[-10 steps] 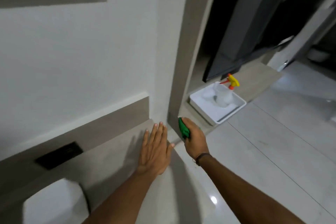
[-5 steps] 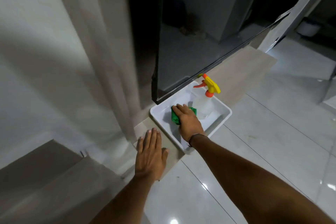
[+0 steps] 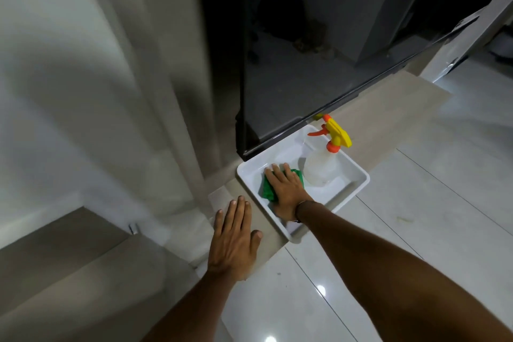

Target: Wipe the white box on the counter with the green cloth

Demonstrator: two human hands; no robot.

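A shallow white box (image 3: 358,184) sits on a beige ledge (image 3: 388,119) at the foot of a dark glass panel. My right hand (image 3: 287,191) lies flat inside the box, pressing a green cloth (image 3: 268,189) against its floor; the cloth shows at the hand's left side and past the fingers. My left hand (image 3: 236,241) rests flat, fingers together, on the ledge just left of the box and holds nothing.
A clear spray bottle (image 3: 322,166) with a yellow and orange trigger stands in the box's far right corner, close to my right hand. The dark glass panel (image 3: 305,64) rises behind the box. Glossy white floor tiles (image 3: 416,216) spread to the right.
The view swung right from the wall to the box. My right hand carried the green cloth from the ledge into the box and now presses it flatter, slightly nearer. My left hand stayed flat on the ledge.
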